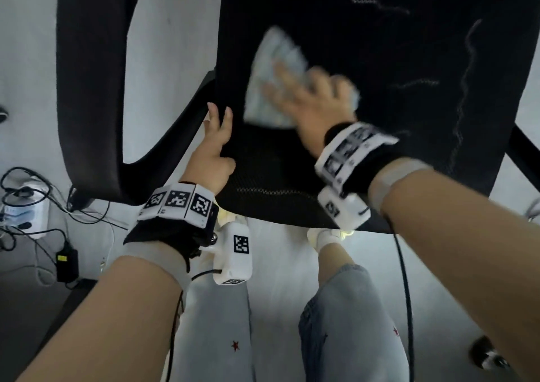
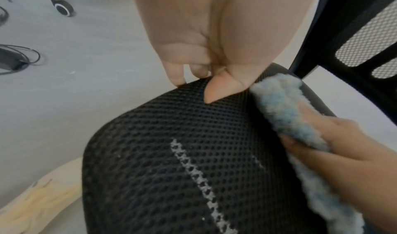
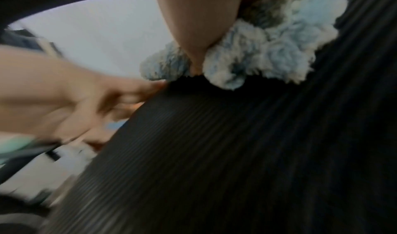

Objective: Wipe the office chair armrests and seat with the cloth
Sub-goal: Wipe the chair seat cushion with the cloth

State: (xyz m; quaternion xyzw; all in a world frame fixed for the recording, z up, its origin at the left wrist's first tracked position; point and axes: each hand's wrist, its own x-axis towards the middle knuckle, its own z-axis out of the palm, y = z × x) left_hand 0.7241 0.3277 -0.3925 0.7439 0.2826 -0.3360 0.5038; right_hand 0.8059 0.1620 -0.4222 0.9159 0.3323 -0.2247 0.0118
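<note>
Your right hand [image 1: 309, 101] presses the fluffy blue-and-white cloth [image 1: 274, 80] flat against the black mesh seat [image 1: 380, 103] of the office chair, fingers spread over the pile and the thumb tucked into a fold, so it grips as it pushes. The blur over hand and cloth suggests a stroke in progress. Your left hand [image 1: 214, 150] steadies the seat at its left edge, thumb on top of the mesh and fingers curled over the rim, holding the seat. You look to be in the seat stage, working the left half. Pale wavy streaks [image 1: 464, 89] lie on the right and rear of the mesh (whether dirt or stitching you cannot tell from here), and the cloth has not reached them. The curved black armrest [image 1: 90, 89] to the left stands apart from both hands; nothing shows whether it has been wiped, and the other armrest is mostly out of view, so count both as unconfirmed
</note>
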